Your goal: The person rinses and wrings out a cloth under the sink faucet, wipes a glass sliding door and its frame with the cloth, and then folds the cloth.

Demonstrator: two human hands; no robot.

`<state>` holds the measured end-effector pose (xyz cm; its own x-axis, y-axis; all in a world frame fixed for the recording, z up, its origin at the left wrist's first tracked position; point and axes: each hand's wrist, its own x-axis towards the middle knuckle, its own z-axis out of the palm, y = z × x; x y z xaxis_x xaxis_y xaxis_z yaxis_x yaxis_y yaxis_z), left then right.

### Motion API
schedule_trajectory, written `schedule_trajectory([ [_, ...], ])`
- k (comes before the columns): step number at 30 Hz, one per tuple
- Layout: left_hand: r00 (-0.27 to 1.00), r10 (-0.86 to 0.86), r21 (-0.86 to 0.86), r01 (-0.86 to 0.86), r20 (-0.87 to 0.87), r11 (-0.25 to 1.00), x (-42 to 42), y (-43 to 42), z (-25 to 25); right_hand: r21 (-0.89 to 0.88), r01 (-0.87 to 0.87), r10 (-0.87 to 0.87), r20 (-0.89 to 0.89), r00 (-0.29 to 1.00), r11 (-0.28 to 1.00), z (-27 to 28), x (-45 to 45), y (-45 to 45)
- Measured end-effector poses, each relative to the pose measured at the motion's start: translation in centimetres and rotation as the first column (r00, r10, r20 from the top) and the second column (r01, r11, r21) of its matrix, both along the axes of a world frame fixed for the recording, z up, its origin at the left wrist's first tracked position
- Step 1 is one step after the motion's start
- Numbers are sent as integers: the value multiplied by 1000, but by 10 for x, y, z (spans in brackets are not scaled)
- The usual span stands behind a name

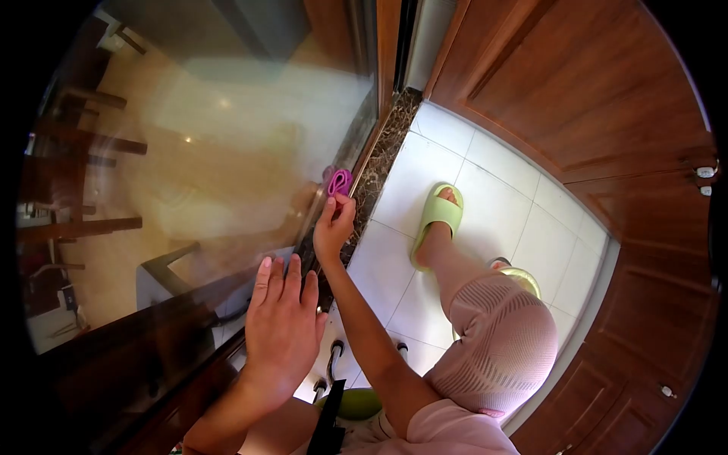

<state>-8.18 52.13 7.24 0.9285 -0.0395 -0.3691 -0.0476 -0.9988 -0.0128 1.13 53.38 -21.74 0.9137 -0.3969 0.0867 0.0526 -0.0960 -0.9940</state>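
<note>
A folded magenta cloth (339,181) is pinched in the fingers of my right hand (334,227). The cloth lies against the lower edge of a glass panel (227,152), close to its wooden frame (369,145), and a faint reflection shows beside it. My left hand (284,326) is open, with its fingers stretched out flat over the dark lower part of the panel. Whether the left palm presses on the surface I cannot tell.
White floor tiles (485,189) and a dark marble strip (373,178) run along the panel. One foot wears a green slipper (440,214). Brown wooden cabinet doors (576,83) stand on the right. Metal stool legs (335,353) show near my body. Chairs (83,144) appear through the glass.
</note>
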Motion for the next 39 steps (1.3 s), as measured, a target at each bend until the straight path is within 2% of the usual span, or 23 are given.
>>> schedule_trajectory([
  [3, 1000, -3, -18, 3, 10, 1000, 1, 4, -1, -8, 1, -1, 77, 997, 1000, -15, 42, -7],
  [5, 1000, 3, -32, -2, 13, 999, -1, 5, 0, 125, -116, 119, -17, 993, 985, -17, 85, -22],
  [7, 1000, -11, -10, 11, 7, 1000, -4, 6, -2, 165, -178, 202, -141, 969, 970, -17, 119, -32],
  [8, 1000, -23, -1, 23, 9, 1000, -6, 7, -3, 158, -158, 174, -92, 980, 975, -18, 117, -31],
  [10, 1000, -21, 8, 21, 0, 1000, -10, 6, -2, 151, -118, 118, 15, 993, 981, -17, 109, -21],
  [11, 1000, -20, 15, 20, -4, 1000, -13, 5, -2, 49, -64, 60, 87, 994, 997, -7, 92, -19],
  [13, 1000, -3, -16, 3, -4, 1000, -21, 5, 0, 45, -26, 28, -55, 998, 999, 30, 0, 2],
  [15, 1000, 14, -28, -14, 2, 1000, -25, 3, 2, 132, 15, -3, -91, 996, 991, 70, -69, 22],
  [18, 999, 38, -22, -38, 6, 999, -31, -4, 10, 218, 28, -3, -115, 993, 976, 85, -138, 37],
  [20, 999, 40, -31, -40, -11, 999, -36, -7, 13, 229, 26, 2, -118, 993, 973, 72, -136, 34],
  [22, 999, 24, -57, -26, -34, 998, -43, -8, 13, 215, 4, 28, -144, 989, 977, 62, -91, 17],
  [23, 999, 20, -69, -23, -47, 997, -49, -7, 12, 191, -63, 118, -289, 950, 980, 76, -62, 1],
  [24, 999, 26, -60, -28, -39, 998, -55, -6, 11, 130, -39, 50, -84, 995, 991, 25, -29, 4],
  [25, 999, 34, -54, -36, -31, 998, -59, -6, 12, 133, -119, 129, -69, 989, 984, 13, 0, -9],
  [27, 999, 50, -59, -51, -17, 997, -65, -5, 10, 217, -310, 338, -107, 935, 926, -55, 51, -30],
  [30, 999, 30, -44, -31, -33, 999, -70, 1, 8, 228, -310, 334, -73, 940, 923, -47, 23, -28],
  [31, 999, 27, -39, -28, -34, 999, -71, 3, 5, 121, -297, 313, -136, 940, 947, -23, -8, -27],
  [33, 999, 20, -30, -22, -41, 999, -72, 6, 1, 68, -278, 285, -138, 949, 958, -13, -77, -20],
  [35, 1000, 0, -36, -1, -10, 999, -72, 6, 5, 45, -293, 295, -244, 924, 955, -13, -140, -13],
  [38, 1000, -21, -53, 22, 13, 998, -76, 9, 7, 214, -263, 319, -295, 901, 941, -11, -167, -6],
  [39, 999, -28, -62, 29, 19, 998, -79, 9, 8, 196, -243, 298, -343, 891, 950, 1, -157, -3],
])
